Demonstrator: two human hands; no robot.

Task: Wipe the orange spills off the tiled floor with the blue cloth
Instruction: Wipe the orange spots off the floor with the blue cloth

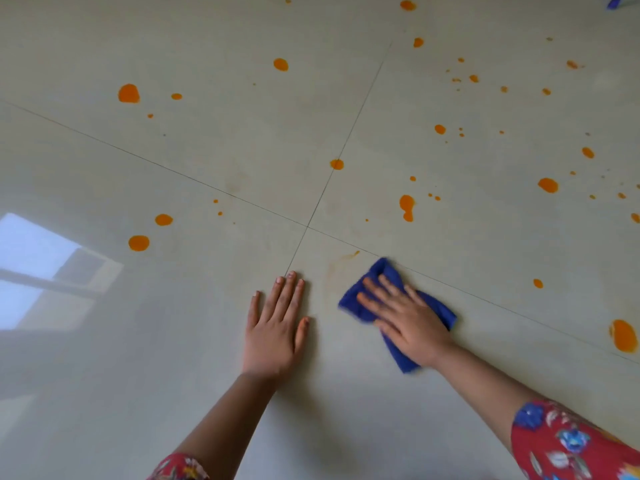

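Pressing blue cloth (379, 271) to tiled floor (207, 341), spills all around

Right hand (405, 323), lower centre-right of frame: fingers straight and spread, palm flat on the cloth, pressing it to the floor. Nothing gripped. The cloth is bunched, showing above the fingertips and below the wrist; its left edge is blurred.

Left hand (277, 327), lower centre: flat on bare tile, fingers straight and slightly fanned, holding nothing. Just beside the cloth, not touching it.

Faint orange smear (346, 256) on the tile between the hands, just above them, close under the point where the grout lines (307, 226) cross.

Orange spills (129, 93): blots and fine spatter over the upper half and right side of the frame. Thickest scatter upper right. Large blot at the lower right edge; two round ones at mid-left.

Red floral sleeve (568, 445) on the right forearm, lower right corner; a scrap of the same print at the bottom left of centre.

Window reflection (41, 268) on the glossy tile, left edge. Small blue object (614, 1) at the top right corner, too cropped to identify.
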